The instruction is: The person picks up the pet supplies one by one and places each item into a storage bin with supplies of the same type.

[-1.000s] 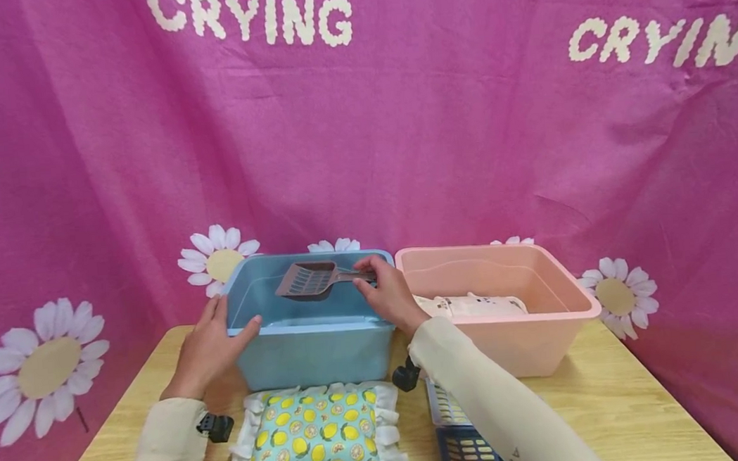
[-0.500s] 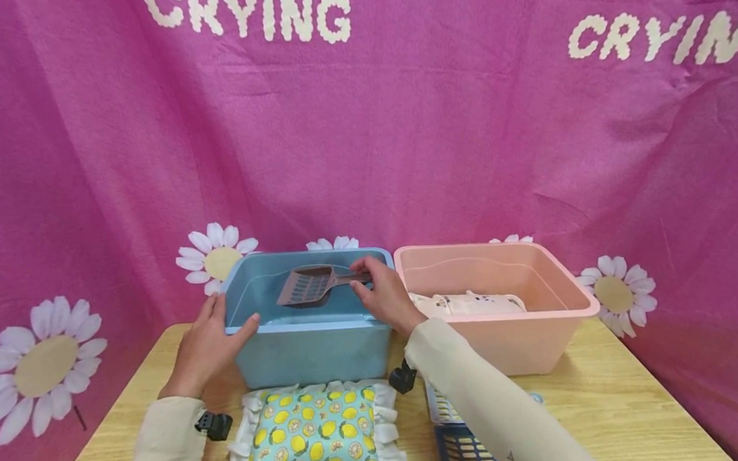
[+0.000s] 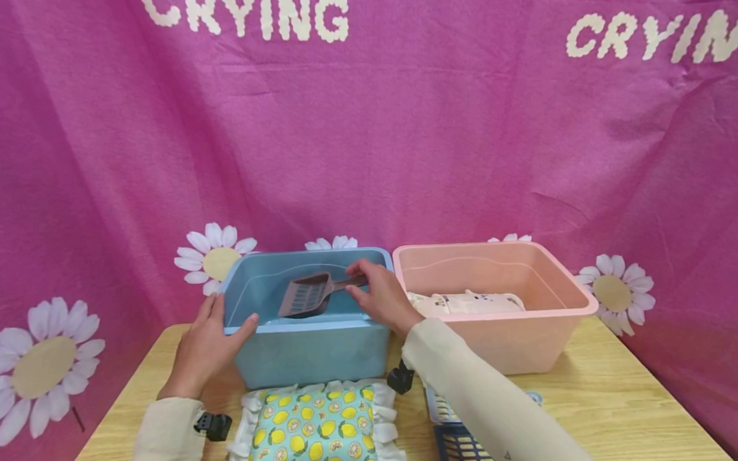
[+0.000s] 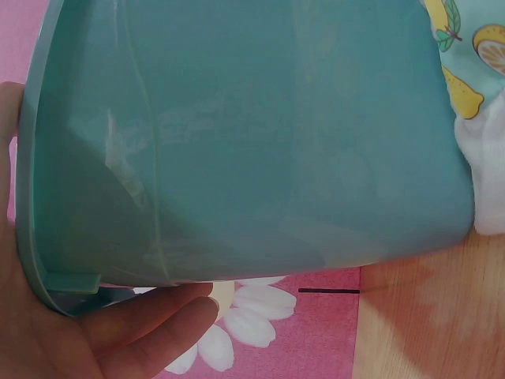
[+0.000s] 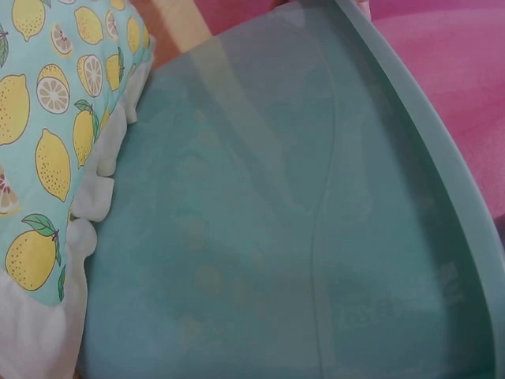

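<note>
In the head view my right hand (image 3: 382, 297) holds a brownish-grey slotted litter scoop (image 3: 308, 295) by its handle. The scoop's head tilts down and to the left inside the opening of a blue plastic bin (image 3: 309, 354). My left hand (image 3: 205, 346) grips that bin at its front left corner. Seen from the left wrist, the fingers (image 4: 150, 324) lie against the outside, under the rim, and the thumb reaches over it. The right wrist view shows the bin's front wall (image 5: 229, 213) but not the scoop.
A lemon-print cushion (image 3: 314, 435) with white ruffles lies before the blue bin. To the right stands a pink bin (image 3: 496, 346) with a cream printed cloth item (image 3: 475, 304) inside. A pale slotted basket (image 3: 442, 407) and a navy one (image 3: 461, 450) sit partly under my right forearm.
My right hand has lowered the scoop slightly into the blue bin, and its head tips further down. The left hand has stayed at the bin's corner.
</note>
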The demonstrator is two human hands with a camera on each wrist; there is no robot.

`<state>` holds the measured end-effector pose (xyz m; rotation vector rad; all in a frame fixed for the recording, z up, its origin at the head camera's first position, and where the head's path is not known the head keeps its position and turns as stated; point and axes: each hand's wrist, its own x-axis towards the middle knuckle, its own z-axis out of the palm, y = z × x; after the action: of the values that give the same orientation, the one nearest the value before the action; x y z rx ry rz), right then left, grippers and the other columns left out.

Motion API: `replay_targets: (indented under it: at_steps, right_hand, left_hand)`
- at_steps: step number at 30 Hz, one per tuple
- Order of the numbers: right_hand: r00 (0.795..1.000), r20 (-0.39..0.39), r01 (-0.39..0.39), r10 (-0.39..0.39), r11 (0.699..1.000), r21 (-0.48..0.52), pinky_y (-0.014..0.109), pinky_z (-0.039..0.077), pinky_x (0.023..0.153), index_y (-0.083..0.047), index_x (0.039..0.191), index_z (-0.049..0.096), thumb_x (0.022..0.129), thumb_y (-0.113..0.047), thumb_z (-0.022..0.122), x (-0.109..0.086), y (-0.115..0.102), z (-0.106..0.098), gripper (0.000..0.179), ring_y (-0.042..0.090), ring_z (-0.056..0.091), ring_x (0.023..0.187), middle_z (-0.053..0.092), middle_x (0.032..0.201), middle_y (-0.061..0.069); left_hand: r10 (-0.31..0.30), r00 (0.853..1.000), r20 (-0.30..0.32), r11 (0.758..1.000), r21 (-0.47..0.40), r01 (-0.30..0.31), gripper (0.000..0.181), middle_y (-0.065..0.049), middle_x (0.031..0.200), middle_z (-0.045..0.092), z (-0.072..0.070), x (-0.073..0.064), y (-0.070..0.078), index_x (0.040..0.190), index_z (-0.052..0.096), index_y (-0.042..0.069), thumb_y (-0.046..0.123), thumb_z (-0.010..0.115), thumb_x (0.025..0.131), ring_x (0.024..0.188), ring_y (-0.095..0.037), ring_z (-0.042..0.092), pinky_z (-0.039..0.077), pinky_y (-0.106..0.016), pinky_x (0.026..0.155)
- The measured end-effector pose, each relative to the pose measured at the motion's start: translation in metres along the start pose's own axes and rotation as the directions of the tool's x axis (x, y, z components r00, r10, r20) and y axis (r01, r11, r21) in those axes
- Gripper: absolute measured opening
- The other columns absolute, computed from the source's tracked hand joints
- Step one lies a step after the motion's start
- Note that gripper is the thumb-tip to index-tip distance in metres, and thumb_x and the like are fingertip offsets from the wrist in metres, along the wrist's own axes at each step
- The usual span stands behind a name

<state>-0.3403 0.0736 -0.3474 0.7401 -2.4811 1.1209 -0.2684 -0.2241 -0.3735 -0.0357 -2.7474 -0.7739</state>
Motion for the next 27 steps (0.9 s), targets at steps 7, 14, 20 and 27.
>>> replay_targets:
  at_steps: [7, 14, 20, 27]
  right_hand:
    - [0.998, 0.051, -0.048, 0.048, 0.999, -0.006, 0.037, 0.048, 0.092, -0.008, 0.114, 0.062, 0.088, -0.011, 0.070, -0.0005, 0.0015, 0.0000, 0.027, 0.022, 0.058, 0.106, 0.068, 0.110, 0.009]
    - [0.999, 0.044, -0.019, 0.021, 0.999, -0.045, 0.037, 0.047, 0.089, -0.008, 0.112, 0.064, 0.086, -0.011, 0.072, -0.0003, 0.0007, -0.0008, 0.028, 0.021, 0.057, 0.102, 0.070, 0.106, 0.005]
    - [0.998, 0.046, -0.043, 0.047, 0.996, -0.072, 0.035, 0.048, 0.088, -0.012, 0.115, 0.063, 0.085, -0.017, 0.074, 0.0001, -0.0011, -0.0015, 0.032, 0.021, 0.055, 0.103, 0.067, 0.110, 0.003]
    - [0.998, 0.042, -0.049, 0.052, 0.996, -0.079, 0.035, 0.048, 0.088, -0.011, 0.117, 0.062, 0.086, -0.020, 0.073, -0.0017, -0.0024, -0.0011, 0.034, 0.020, 0.054, 0.103, 0.067, 0.111, 0.001]
  left_hand:
    - [-0.003, 1.000, -0.002, 1.000, 0.004, 0.003, 0.095, -0.026, 0.152, 0.022, 0.0016, -0.0004, 0.0002, 0.153, 0.013, 0.001, 0.061, 0.050, 0.090, 0.125, -0.054, 0.040, 0.042, -0.068, 0.089]
    - [0.011, 1.000, -0.005, 1.000, 0.000, -0.011, 0.094, -0.026, 0.152, 0.023, 0.0008, -0.0005, 0.0002, 0.153, 0.013, 0.001, 0.062, 0.048, 0.090, 0.124, -0.053, 0.041, 0.043, -0.068, 0.089]
    - [0.018, 1.000, -0.005, 1.000, -0.010, -0.018, 0.094, -0.024, 0.152, 0.022, -0.0006, -0.0004, 0.0015, 0.154, 0.013, 0.002, 0.062, 0.049, 0.090, 0.125, -0.052, 0.040, 0.043, -0.067, 0.088]
    - [0.027, 1.000, -0.012, 1.000, 0.004, -0.027, 0.094, -0.025, 0.152, 0.023, -0.0001, -0.0010, 0.0013, 0.153, 0.014, 0.001, 0.061, 0.049, 0.090, 0.125, -0.052, 0.041, 0.043, -0.068, 0.090]
